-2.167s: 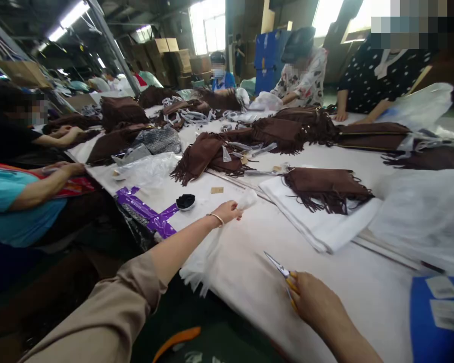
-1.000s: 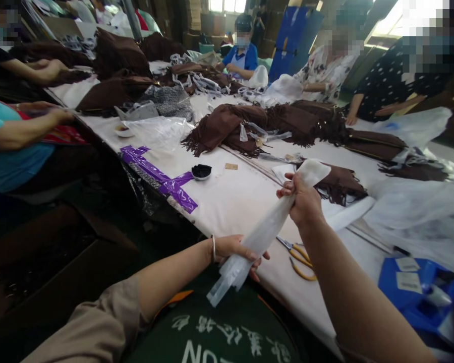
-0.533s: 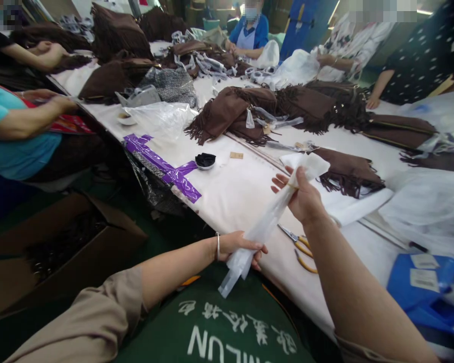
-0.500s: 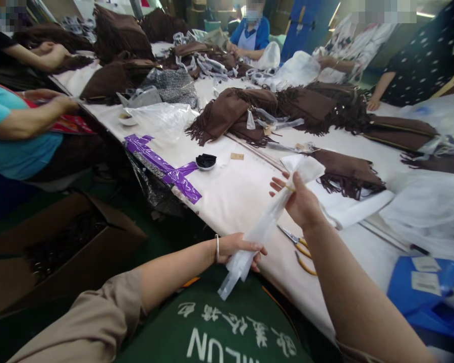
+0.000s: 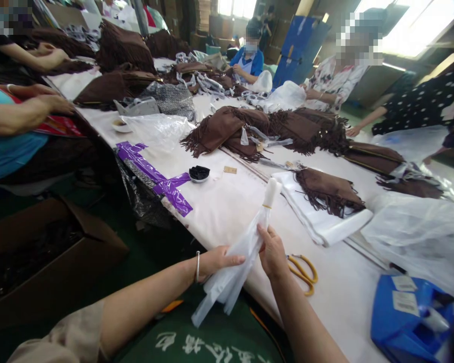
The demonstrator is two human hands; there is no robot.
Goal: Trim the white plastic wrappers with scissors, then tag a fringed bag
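Note:
A bundle of translucent white plastic bags (image 5: 245,242) slants between my hands over the table's near edge. A thin yellowish band circles it near its narrow upper end. My left hand (image 5: 221,261) is closed on the lower, fanned-out part, thumb lying on top. My right hand (image 5: 273,252) grips the bundle below the band, with some fingers hidden behind the plastic. Just right of my right wrist lie scissors with yellow handles (image 5: 304,275); their blades are mostly covered by my hand.
Brown fringed bags (image 5: 329,189) lie across the white table (image 5: 227,201), one on white plastic sheeting (image 5: 344,227). A blue tape dispenser (image 5: 389,317) stands at right. A small dish of black pieces (image 5: 199,174) sits near purple tape (image 5: 155,179). Several co-workers surround the table; an open carton (image 5: 102,252) is at lower left.
My right hand has moved down from the banded part and closed on the bundle lower down. The bundle's upper end now points up, narrower, and its lower end has spread. The view has shifted.

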